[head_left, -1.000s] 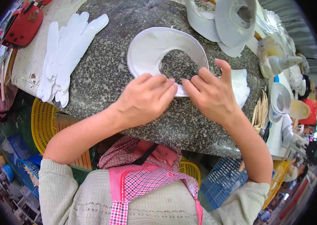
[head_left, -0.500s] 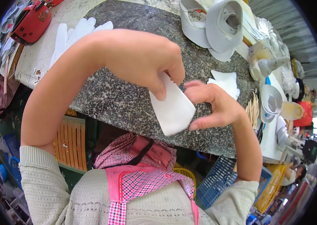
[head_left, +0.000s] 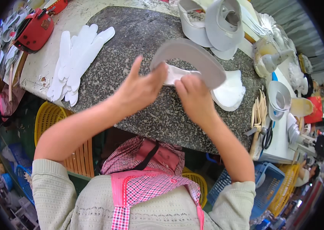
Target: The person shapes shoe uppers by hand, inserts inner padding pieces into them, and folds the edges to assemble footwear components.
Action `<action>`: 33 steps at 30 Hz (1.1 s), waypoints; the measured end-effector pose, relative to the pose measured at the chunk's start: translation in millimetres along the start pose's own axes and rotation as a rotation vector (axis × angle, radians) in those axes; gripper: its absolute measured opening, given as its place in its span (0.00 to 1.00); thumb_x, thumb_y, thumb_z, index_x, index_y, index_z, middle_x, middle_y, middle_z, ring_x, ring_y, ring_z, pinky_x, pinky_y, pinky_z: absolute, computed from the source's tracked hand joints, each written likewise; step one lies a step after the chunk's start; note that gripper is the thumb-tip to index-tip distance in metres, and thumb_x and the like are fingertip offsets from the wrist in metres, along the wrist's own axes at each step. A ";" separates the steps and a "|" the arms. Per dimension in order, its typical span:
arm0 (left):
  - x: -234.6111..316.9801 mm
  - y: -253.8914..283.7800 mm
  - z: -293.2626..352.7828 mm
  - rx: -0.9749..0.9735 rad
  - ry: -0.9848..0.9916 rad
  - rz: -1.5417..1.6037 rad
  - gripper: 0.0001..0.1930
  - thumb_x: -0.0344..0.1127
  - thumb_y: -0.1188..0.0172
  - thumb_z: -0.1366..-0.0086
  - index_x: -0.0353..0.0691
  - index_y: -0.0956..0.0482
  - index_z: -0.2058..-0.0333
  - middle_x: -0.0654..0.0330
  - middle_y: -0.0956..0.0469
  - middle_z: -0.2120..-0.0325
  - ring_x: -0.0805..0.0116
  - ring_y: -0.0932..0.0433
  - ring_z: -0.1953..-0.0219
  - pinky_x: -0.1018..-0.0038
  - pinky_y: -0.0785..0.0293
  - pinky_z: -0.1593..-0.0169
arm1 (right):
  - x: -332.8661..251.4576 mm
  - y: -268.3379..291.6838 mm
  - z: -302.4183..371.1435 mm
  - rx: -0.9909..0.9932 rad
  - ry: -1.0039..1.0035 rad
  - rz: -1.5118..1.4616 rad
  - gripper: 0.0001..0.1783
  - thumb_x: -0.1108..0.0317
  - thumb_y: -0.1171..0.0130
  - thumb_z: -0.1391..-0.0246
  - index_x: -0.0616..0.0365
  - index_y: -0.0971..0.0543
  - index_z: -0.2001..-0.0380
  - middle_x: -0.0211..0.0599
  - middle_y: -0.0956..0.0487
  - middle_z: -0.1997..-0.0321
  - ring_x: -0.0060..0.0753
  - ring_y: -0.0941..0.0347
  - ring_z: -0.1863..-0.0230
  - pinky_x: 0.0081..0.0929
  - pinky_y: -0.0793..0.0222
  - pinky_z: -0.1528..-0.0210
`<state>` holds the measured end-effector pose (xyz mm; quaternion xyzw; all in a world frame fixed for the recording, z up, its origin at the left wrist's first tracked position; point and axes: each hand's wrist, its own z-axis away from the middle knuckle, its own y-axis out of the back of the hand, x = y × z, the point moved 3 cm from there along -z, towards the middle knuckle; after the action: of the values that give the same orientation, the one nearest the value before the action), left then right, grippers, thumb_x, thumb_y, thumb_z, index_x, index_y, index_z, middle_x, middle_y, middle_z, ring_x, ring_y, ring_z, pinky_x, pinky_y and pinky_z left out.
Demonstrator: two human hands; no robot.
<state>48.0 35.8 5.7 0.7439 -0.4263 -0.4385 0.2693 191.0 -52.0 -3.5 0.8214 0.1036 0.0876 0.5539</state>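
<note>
Over the dark speckled slab point(head_left: 139, 111) hangs a curved grey arch-shaped piece point(head_left: 196, 55), blurred by motion. A small white piece point(head_left: 177, 73) shows below the arch; whether the two are joined I cannot tell. My right hand point(head_left: 196, 100) has its fingers closed on the white piece's right end. At the other end, my left hand point(head_left: 141, 90) touches the work with one finger raised apart; its fingertips are smeared and their grip is unclear. Just right of my right hand lie a few white cut pieces point(head_left: 229, 92).
Left lies a fan of long white pieces point(head_left: 78, 53), with a red container point(head_left: 35, 30) behind. Grey curved pieces point(head_left: 225, 27) stand at the back right. Thin sticks point(head_left: 259, 109) and black-handled scissors point(head_left: 268, 136) sit at the right edge. Blue point(head_left: 269, 188) and yellow point(head_left: 48, 119) baskets stand below.
The white piece was held up near the slab's front edge; now my hands are farther back at an arch-shaped piece. My left arm has dropped lower, uncovering the long white pieces.
</note>
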 end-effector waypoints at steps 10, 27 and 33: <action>11.0 5.8 -15.3 -0.172 0.092 0.346 0.13 0.32 0.45 0.47 0.38 0.26 0.61 0.61 0.27 0.60 0.72 0.33 0.50 0.64 0.40 0.59 | 0.6 3.3 -3.1 0.039 -0.380 -0.356 0.12 0.73 0.38 0.58 0.60 0.23 0.66 0.43 0.25 0.57 0.44 0.27 0.60 0.37 0.31 0.58; -1.2 -9.8 -24.3 -0.155 0.318 0.537 0.07 0.38 0.38 0.48 0.41 0.22 0.76 0.66 0.24 0.78 0.66 0.27 0.68 0.69 0.28 0.64 | 17.6 -0.1 -36.2 -0.057 -0.296 -0.120 0.04 0.77 0.42 0.60 0.64 0.24 0.76 0.44 0.26 0.67 0.47 0.26 0.65 0.35 0.28 0.62; -2.4 -8.7 -23.5 -0.094 0.365 0.531 0.05 0.38 0.38 0.49 0.46 0.20 0.73 0.68 0.24 0.76 0.68 0.27 0.69 0.70 0.29 0.64 | 14.7 12.9 -20.1 0.290 -0.018 -0.331 0.10 0.78 0.42 0.61 0.65 0.26 0.70 0.42 0.26 0.62 0.44 0.27 0.63 0.35 0.29 0.62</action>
<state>71.6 42.8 11.0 0.6599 -0.5293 -0.2316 0.4803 200.9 -34.8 16.4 0.8650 0.2437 -0.0277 0.4377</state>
